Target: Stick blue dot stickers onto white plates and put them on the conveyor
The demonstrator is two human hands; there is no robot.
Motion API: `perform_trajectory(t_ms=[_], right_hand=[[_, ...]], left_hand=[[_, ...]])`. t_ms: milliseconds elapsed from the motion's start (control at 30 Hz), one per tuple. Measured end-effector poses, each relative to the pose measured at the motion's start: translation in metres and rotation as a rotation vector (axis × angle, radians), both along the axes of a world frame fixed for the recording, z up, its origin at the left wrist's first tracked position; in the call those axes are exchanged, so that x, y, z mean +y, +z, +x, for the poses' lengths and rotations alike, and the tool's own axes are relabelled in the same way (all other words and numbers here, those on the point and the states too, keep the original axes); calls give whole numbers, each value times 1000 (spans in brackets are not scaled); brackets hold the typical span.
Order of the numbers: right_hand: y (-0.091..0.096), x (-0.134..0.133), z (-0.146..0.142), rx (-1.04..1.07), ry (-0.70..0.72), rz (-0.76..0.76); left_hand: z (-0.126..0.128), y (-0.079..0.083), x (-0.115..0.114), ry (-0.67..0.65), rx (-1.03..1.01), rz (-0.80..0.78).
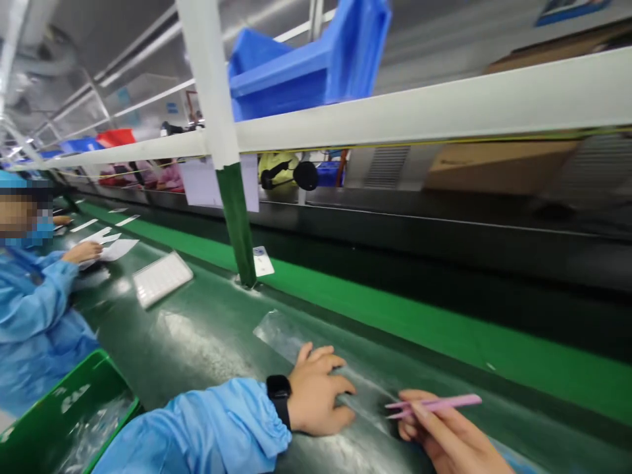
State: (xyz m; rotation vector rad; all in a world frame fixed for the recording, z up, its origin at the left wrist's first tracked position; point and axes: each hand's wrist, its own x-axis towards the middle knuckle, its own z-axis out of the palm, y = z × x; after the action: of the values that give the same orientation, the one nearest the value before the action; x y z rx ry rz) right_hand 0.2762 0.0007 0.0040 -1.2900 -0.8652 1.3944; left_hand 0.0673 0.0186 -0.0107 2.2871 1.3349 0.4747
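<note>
My left hand (320, 394), with a black watch (279, 396) on the wrist, lies palm down on the green tabletop (212, 352), fingers spread. It touches or covers part of a clear plastic strip or bag (279, 333); whether anything lies under the palm is hidden. Pink tweezers (439, 403) are in my right hand (444, 431), pinched between thumb and fingers. Their two tips point left toward my left hand and stand slightly apart, with nothing visible between them.
A green bin (106, 378) of clear plastic pieces stands at lower left. Beyond it a person in blue (44, 303) handles white sheets near a white tray (162, 279). A post (237, 224) rises from the table. A blue bin (296, 79) sits on the rail above.
</note>
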Motion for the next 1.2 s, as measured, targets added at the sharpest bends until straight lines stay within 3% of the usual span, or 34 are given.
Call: perform_trajectory(t_ms=[100, 433, 1200], right_hand=[[8, -1, -6, 5, -11, 11], [-7, -7, -5, 56, 30, 78], [-6, -5, -9, 153, 17, 91]], left_hand=[[1, -1, -1, 5, -14, -12], [1, 8, -4, 8, 16, -21], [2, 5, -4, 25, 2, 3]])
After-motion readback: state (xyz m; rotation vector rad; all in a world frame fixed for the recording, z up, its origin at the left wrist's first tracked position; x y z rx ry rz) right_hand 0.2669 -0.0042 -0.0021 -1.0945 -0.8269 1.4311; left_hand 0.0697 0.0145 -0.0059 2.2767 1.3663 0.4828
